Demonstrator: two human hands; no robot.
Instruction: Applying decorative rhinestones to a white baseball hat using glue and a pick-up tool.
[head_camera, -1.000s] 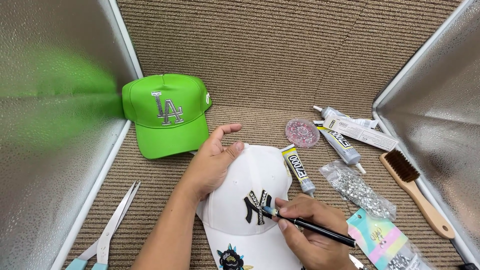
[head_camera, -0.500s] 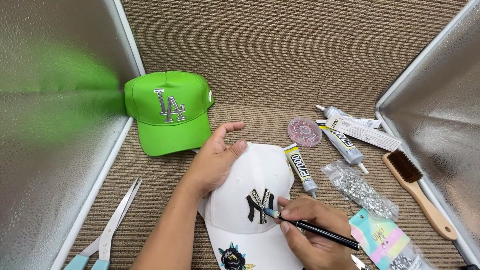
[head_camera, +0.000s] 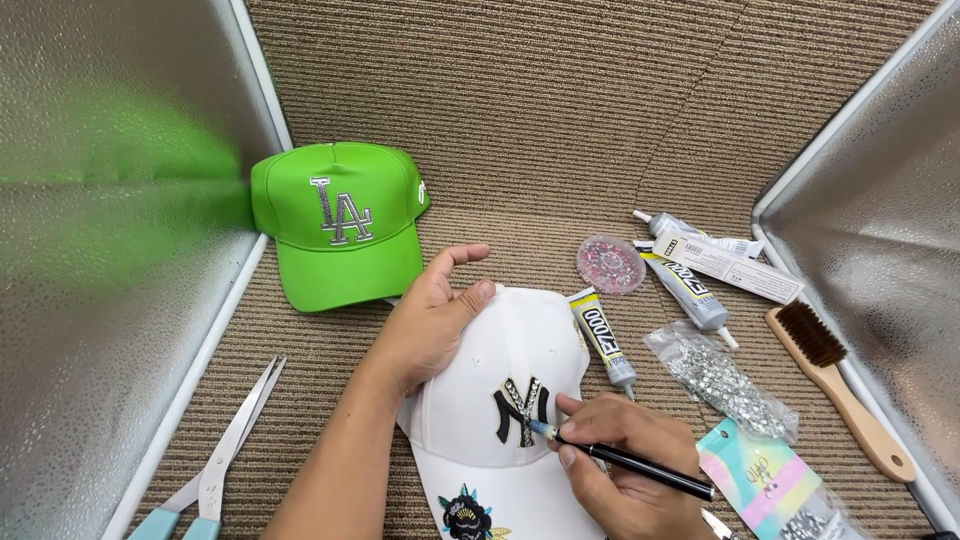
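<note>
A white cap (head_camera: 530, 345) with a black emblem partly covered in rhinestones lies in front of me on the ribbed brown mat. My left hand (head_camera: 430, 320) rests flat on the cap's crown, fingers spread. My right hand (head_camera: 620, 465) holds a black pen-shaped tool (head_camera: 640, 462), its tip touching the emblem (head_camera: 520, 412). A flower patch (head_camera: 465, 512) sits on the cap's brim.
A green cap (head_camera: 340, 235) with a rhinestone emblem stands at the back left. Glue tubes (head_camera: 603, 338) (head_camera: 690, 290), a pink dish of stones (head_camera: 610, 264), a bag of rhinestones (head_camera: 720, 372), a wooden brush (head_camera: 835, 385) and a pastel packet (head_camera: 765, 480) lie right. Scissors (head_camera: 225, 460) lie left. Silver panels flank both sides.
The view has shifted slightly. The pen tip has moved a little over the emblem; my left hand stays on the cap's crown.
</note>
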